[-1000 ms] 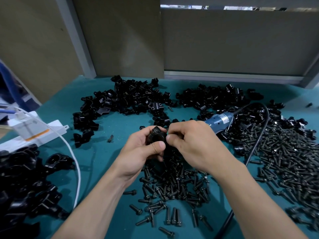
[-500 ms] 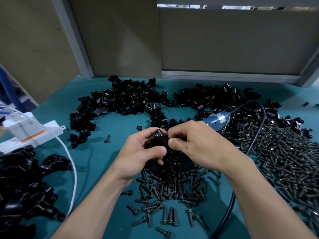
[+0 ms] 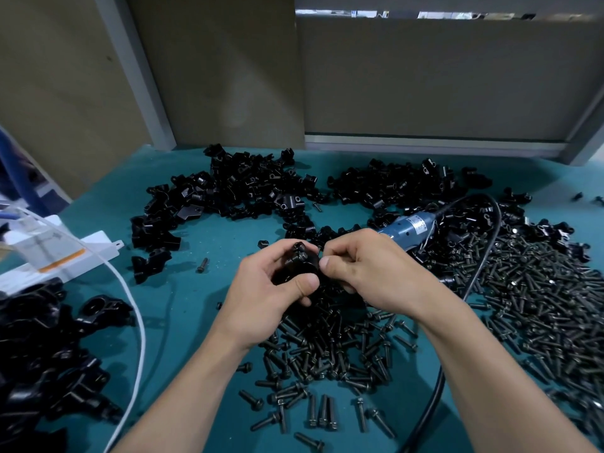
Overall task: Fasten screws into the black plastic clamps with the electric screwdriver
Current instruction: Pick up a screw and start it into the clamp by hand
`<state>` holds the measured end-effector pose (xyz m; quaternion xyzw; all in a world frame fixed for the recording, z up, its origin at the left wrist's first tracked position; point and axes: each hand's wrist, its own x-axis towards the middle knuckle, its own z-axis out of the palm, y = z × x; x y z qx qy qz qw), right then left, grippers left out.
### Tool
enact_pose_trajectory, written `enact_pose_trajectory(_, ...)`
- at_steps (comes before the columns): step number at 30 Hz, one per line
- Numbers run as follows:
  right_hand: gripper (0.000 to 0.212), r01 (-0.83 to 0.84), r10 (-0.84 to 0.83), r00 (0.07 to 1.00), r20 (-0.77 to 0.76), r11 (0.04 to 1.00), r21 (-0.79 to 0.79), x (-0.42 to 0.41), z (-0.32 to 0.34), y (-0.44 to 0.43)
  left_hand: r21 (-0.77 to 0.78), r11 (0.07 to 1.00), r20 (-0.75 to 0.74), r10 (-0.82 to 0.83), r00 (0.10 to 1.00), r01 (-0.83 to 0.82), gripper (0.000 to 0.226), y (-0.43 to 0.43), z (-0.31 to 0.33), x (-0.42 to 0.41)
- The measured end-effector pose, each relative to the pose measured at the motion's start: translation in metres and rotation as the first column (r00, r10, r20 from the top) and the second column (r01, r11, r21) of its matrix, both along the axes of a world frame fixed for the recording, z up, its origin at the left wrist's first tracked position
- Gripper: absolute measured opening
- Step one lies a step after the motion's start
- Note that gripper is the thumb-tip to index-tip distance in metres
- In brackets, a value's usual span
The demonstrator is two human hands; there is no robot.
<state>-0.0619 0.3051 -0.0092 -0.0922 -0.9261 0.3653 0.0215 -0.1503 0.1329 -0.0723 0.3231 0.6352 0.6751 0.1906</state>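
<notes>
My left hand (image 3: pixel 271 295) grips a black plastic clamp (image 3: pixel 299 263) above the middle of the teal table, thumb across its front. My right hand (image 3: pixel 369 273) is curled right beside the clamp, thumb and forefinger pinched together at its right edge; what they pinch is hidden. The blue electric screwdriver (image 3: pixel 408 228) lies on the table behind my right hand, untouched, its black cord (image 3: pixel 483 256) looping right and back toward me. Loose black screws (image 3: pixel 323 354) are spread under my hands.
Heaps of black clamps (image 3: pixel 242 191) lie at the back and more (image 3: pixel 402 188) to the back right. A wide field of screws (image 3: pixel 539 305) covers the right. Larger black parts (image 3: pixel 39 354) pile at the left by a white box (image 3: pixel 58 256) and white cable (image 3: pixel 137 322).
My left hand has turned the clamp slightly, so its top now shows above my fingers. My right fingers have slid from over the clamp to its right edge.
</notes>
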Motion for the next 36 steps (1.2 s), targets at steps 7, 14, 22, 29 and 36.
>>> enact_pose_trajectory(7, 0.012, 0.075, -0.054, 0.993, -0.102, 0.972, 0.221, 0.000, 0.005, -0.016, 0.009, 0.999, 0.160, 0.047, 0.986, -0.049, 0.015, -0.001, 0.005, -0.001)
enact_pose_trajectory(14, 0.013, 0.107, -0.087, 0.989, -0.117, 0.978, 0.177, 0.001, 0.003, -0.015, 0.028, 1.000, 0.202, 0.006, 0.979, -0.012, 0.028, -0.004, 0.007, -0.001)
enact_pose_trajectory(22, 0.010, 0.116, -0.117, 0.991, -0.059, 0.993, -0.007, 0.000, 0.004, -0.013, -0.022, 0.999, 0.111, 0.039, 0.993, -0.036, 0.032, -0.005, 0.007, -0.004)
enact_pose_trajectory(29, 0.020, 0.223, -0.212, 0.966, -0.148, 0.973, 0.064, -0.003, -0.003, -0.022, -0.015, 1.000, 0.063, 0.027, 0.998, -0.026, 0.032, -0.005, 0.008, -0.003)
enact_pose_trajectory(36, 0.007, 0.205, -0.206, 0.977, -0.049, 0.978, -0.030, -0.002, 0.002, -0.019, -0.017, 0.997, 0.027, 0.079, 0.996, -0.079, 0.033, -0.003, 0.008, -0.003)
